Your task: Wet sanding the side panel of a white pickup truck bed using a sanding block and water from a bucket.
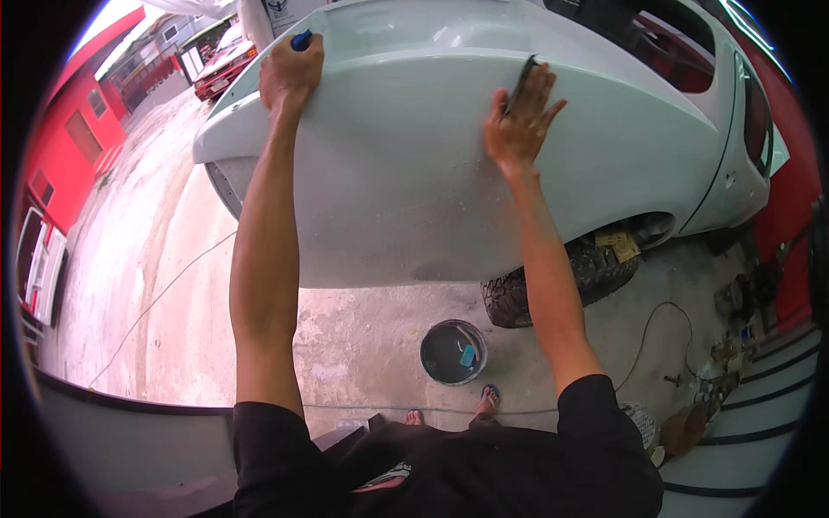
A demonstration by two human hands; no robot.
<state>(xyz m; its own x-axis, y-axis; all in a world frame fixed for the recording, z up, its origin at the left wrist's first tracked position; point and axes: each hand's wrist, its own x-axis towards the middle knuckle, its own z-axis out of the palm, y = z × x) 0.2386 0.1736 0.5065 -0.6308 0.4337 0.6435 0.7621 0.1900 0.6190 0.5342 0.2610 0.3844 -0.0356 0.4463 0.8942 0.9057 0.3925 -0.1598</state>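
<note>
A pale white-green vehicle body panel [389, 173] stands in front of me, its lower area dotted with water drops. Near the panel's top left edge, my left hand [292, 73] is closed around a small blue object [300, 40]; only its end shows, so its kind is unclear. My right hand [521, 125] lies flat against the upper right of the panel, fingers somewhat spread. Under its palm and fingers is a dark sheet of sandpaper [522, 85], pressed to the surface and mostly covered by the hand.
A dark bucket [424, 356] of liquid with a light blue piece [467, 356] stands on the concrete floor by my feet. The vehicle's knobby tire [509, 300] is right of it. Thin cables [173, 281] cross the floor. Clutter [686, 423] sits at the lower right.
</note>
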